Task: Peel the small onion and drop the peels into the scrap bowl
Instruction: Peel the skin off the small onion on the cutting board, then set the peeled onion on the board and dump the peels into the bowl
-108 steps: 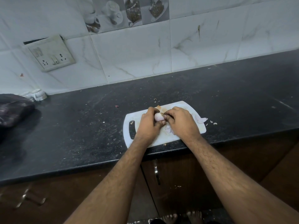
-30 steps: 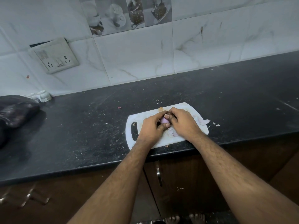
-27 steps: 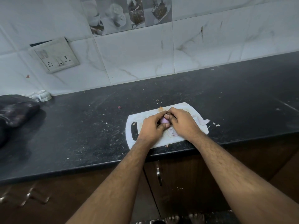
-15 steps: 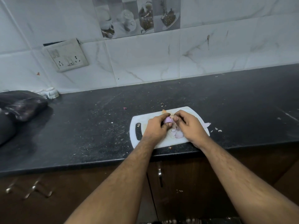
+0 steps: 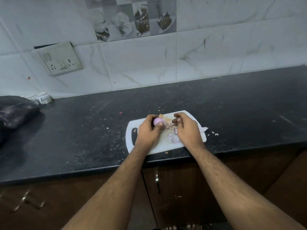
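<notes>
Head view: peels (image 5: 173,138) litter cutting board (image 5: 166,146), countertop (image 5: 83,130)

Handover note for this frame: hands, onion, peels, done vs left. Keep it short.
Left hand: grips the small pale purple onion over the white plastic cutting board.
Right hand: fingers curled beside the onion, apart from it; whether it pinches a peel is unclear.
Peels: purple and papery onion peels lie on the board between the hands; one piece hangs off its right edge.
Done: the onion's visible side looks bare and smooth.
Left: finish any remaining skin, gather the peels. No scrap bowl in view; find it first.
</notes>
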Motion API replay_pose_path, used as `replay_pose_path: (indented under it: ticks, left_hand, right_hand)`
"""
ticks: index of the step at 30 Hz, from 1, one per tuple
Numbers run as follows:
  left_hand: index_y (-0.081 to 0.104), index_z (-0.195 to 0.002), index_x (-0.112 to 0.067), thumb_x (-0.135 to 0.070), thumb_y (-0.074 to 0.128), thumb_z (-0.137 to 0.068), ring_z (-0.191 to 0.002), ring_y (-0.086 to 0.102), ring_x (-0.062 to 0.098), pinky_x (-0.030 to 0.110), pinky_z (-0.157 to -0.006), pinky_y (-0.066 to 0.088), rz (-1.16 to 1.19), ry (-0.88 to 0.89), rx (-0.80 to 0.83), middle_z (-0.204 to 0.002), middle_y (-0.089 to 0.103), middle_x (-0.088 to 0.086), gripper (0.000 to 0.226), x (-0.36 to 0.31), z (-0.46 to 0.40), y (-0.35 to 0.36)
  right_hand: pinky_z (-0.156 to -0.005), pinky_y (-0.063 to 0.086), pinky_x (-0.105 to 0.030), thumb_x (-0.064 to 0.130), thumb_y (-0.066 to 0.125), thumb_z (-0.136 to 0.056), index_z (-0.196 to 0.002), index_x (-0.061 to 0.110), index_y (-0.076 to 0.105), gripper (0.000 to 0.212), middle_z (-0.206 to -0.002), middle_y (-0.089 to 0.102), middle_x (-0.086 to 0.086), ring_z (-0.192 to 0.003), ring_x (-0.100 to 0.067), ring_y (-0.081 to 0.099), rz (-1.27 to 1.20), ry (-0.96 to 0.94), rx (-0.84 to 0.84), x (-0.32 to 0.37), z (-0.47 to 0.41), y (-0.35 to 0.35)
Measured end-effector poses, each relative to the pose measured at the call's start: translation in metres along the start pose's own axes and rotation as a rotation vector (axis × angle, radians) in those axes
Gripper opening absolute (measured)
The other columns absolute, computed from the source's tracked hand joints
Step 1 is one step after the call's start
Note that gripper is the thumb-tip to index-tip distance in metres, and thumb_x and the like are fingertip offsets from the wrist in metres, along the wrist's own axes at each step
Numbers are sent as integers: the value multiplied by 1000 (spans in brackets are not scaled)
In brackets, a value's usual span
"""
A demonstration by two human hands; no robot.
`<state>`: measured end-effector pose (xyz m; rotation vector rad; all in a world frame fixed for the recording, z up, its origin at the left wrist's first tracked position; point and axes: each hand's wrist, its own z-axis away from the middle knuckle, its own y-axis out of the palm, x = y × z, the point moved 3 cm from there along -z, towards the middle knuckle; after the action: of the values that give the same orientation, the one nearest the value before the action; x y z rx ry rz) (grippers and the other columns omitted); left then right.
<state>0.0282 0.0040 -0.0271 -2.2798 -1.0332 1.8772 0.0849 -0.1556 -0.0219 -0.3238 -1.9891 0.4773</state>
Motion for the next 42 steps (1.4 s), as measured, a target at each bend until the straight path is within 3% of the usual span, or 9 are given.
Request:
replay_pose_path:
  ticks: [3, 8, 14, 19, 24, 27, 31, 37, 42]
  left_hand:
    - [62, -120, -20, -35, 58, -104, -96, 65, 5, 12, -77, 44, 45, -53, -63, -108, 73, -6, 23, -2, 2, -5]
    - [58, -114, -18, -42, 48, -107, -84, 58, -2, 10, -68, 39, 35, -58, -49, -103, 71, -4, 27, -9, 5, -5]
    - [48, -121, -22, -48, 34, -109, -86, 59, 0, 20, -70, 41, -1, -30, 40, -98, 66, -8, 32, -11, -1, -3]
    - [47, -125, -22, -46, 35, -109, -93, 58, -5, 13, -74, 39, 57, -44, 39, -104, 63, -15, 31, -10, -5, -7]
    - [46, -130, -26, -29, 49, -108, -104, 60, 5, 23, -85, 47, 83, -81, -96, -113, 63, -14, 23, 3, -3, -14]
    - [49, -130, -26, -18, 50, -105, -110, 61, 16, 38, -99, 52, 47, -136, -145, -120, 64, -5, 25, 11, -9, -15]
    - [52, -134, -22, -13, 52, -104, -121, 57, 17, 40, -110, 47, -36, -99, -113, -134, 60, -2, 31, 10, -15, -10]
    - [53, -137, -17, -15, 43, -108, -119, 53, 13, 28, -106, 40, -80, -80, -161, -138, 54, 1, 31, 8, -17, -9]
    - [63, -135, -17, -10, 41, -108, -127, 53, 15, 19, -107, 34, -104, -65, -158, -144, 48, 3, 35, 12, -18, -8]
  right_hand:
    - [-77, 55, -26, 20, 54, -102, -112, 19, 68, 17, -94, 73, 9, -85, -8, 67, 67, -53, -83, 4, 4, -5]
    - [-96, 39, -39, 46, 51, -101, -113, 22, 69, 33, -119, 66, 5, -112, -18, 56, 469, -85, -304, 5, 2, -30]
    - [-86, 46, -42, 60, 18, -103, -129, 12, 55, 66, -125, 59, -9, -115, -30, 60, 441, 118, 184, -10, -7, -17]
    - [-88, 52, -46, 62, 19, -102, -103, 15, 57, 61, -108, 61, -4, -100, -26, 63, 281, 39, 255, 9, 1, 16]
    - [-65, 50, -31, 62, 23, -103, -96, 19, 63, 59, -84, 67, 2, -74, -21, 67, -10, 97, 158, 20, -9, 11]
    - [-78, 45, -31, 55, 24, -106, -111, 10, 69, 64, -108, 72, -8, -100, -24, 67, 1, 120, 85, 12, -38, 0]
    - [-107, 34, -34, 66, 18, -102, -145, 19, 54, 73, -149, 54, -3, -140, -24, 47, -20, 228, 340, -1, -69, 18]
    - [-119, 35, -41, 61, 24, -104, -134, 22, 65, 65, -139, 64, 8, -129, -6, 56, -19, 131, 668, 0, -76, 48]
    - [-98, 54, -37, 59, 25, -105, -121, 31, 75, 59, -121, 74, 11, -104, -8, 71, -54, 122, 764, 2, -50, 23]
